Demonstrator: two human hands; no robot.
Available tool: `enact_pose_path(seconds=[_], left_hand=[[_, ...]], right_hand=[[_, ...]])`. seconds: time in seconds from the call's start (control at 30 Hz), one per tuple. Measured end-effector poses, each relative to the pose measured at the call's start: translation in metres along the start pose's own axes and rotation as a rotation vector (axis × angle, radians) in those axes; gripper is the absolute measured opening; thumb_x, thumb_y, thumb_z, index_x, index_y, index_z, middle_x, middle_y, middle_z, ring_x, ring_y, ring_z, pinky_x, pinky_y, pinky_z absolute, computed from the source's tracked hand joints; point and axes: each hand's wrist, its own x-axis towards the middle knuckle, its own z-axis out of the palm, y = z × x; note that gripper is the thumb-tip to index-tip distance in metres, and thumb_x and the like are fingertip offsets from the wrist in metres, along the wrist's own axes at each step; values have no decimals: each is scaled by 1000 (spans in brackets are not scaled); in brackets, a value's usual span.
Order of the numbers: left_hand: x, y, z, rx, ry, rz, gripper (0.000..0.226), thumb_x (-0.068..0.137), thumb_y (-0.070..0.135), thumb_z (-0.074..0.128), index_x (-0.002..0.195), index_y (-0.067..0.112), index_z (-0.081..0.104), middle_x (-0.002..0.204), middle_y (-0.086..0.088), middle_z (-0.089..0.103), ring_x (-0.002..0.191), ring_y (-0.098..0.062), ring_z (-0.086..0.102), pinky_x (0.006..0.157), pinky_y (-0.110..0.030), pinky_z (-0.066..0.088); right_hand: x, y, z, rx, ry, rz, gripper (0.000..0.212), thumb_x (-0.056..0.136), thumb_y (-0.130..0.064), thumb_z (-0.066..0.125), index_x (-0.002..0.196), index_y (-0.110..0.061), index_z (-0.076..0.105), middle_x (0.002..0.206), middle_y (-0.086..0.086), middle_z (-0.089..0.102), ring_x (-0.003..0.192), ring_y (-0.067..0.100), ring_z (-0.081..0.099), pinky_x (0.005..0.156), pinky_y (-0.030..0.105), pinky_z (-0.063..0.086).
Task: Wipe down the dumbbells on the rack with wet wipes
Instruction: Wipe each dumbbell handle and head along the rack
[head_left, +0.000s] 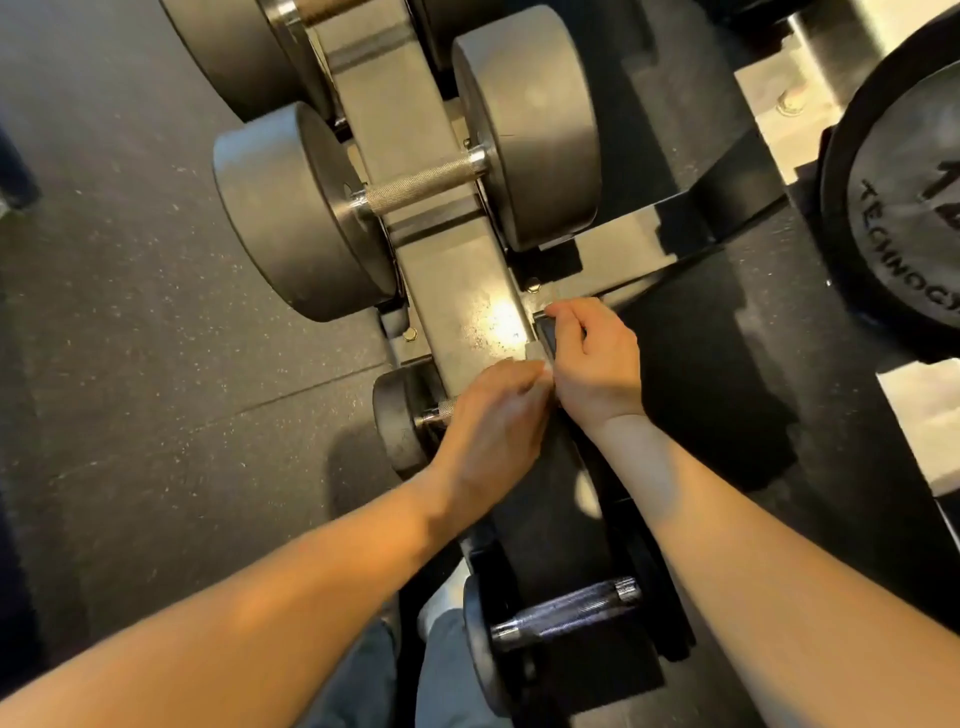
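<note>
Your right hand (592, 358) curls round a dark pack (549, 336) on the rack (467, 291) while your left hand (493, 421), fingers bent, reaches it, maybe to pull a wipe, just above a small dumbbell (397, 415).

Floor (130, 338) under me is dark rubber matting with pale flecks; a seam (260, 402) runs across its left side. Toward the right, bright warm light patches (924, 415) lie on it, with hard dark shadows (727, 395) beside them.
</note>
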Motion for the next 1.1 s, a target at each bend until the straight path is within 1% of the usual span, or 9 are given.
enact_pose_path(seconds=[0.1,0.27,0.4,0.5,0.6,0.7,0.83,0.97,1.1], left_hand=[[13,0,-1,-34,-13,-117,21,99,12,51,107,16,70,100,-1,71,92,-18,64,86,-34,51],[44,-25,-29,-192,-324,-421,40,102,25,52,65,11,59,65,-8,60,63,-25,55,61,-34,42],[28,-47,-68,69,-516,-250,31,93,12,59,62,19,58,62,3,58,58,-15,54,64,-31,48],[30,-38,-69,236,-443,-128,14,94,17,59,90,16,73,86,1,71,78,-18,65,78,-37,58],[39,-24,-45,-215,-268,-372,10,91,27,71,91,17,72,92,-1,69,85,-18,66,83,-44,57],[47,-24,-31,-502,-295,-532,18,84,30,78,88,19,65,87,-2,71,85,-22,69,84,-51,58],[52,-46,-59,-327,-603,-355,25,89,34,77,89,16,61,85,-2,67,78,-18,63,76,-40,55],[46,-67,-90,35,-904,-221,12,92,18,71,90,16,60,84,3,58,80,-18,55,65,-26,40],[50,-57,-88,131,-891,-172,21,91,23,71,80,26,53,81,5,58,74,-15,55,62,-25,39]], right_hand=[[1,0,0,-18,22,-14,29,101,-18,44,103,-12,72,99,3,69,98,20,63,92,42,51],[-2,0,0,-27,34,-27,30,101,-20,42,101,-11,71,96,4,68,94,22,63,87,47,53],[-3,-1,0,-36,23,-22,28,104,-15,44,100,-10,71,95,5,68,95,21,62,88,48,53],[-2,-1,0,-43,26,-16,27,104,-15,45,100,-9,71,96,6,68,95,22,62,88,48,53],[-1,-1,2,-55,39,-20,27,103,-16,46,102,-10,72,96,6,69,95,21,63,87,45,53],[-1,-2,2,-56,38,-16,27,104,-14,46,104,-9,73,98,8,70,95,21,63,87,38,53],[0,-3,2,-51,39,-10,29,105,-16,45,104,-8,73,100,10,70,96,21,62,88,36,50],[0,-2,1,-51,17,3,30,105,-20,44,109,-12,72,104,6,70,102,21,62,93,41,51],[1,-1,1,-47,11,11,31,103,-23,44,105,-11,72,102,7,69,101,23,61,93,46,51]])
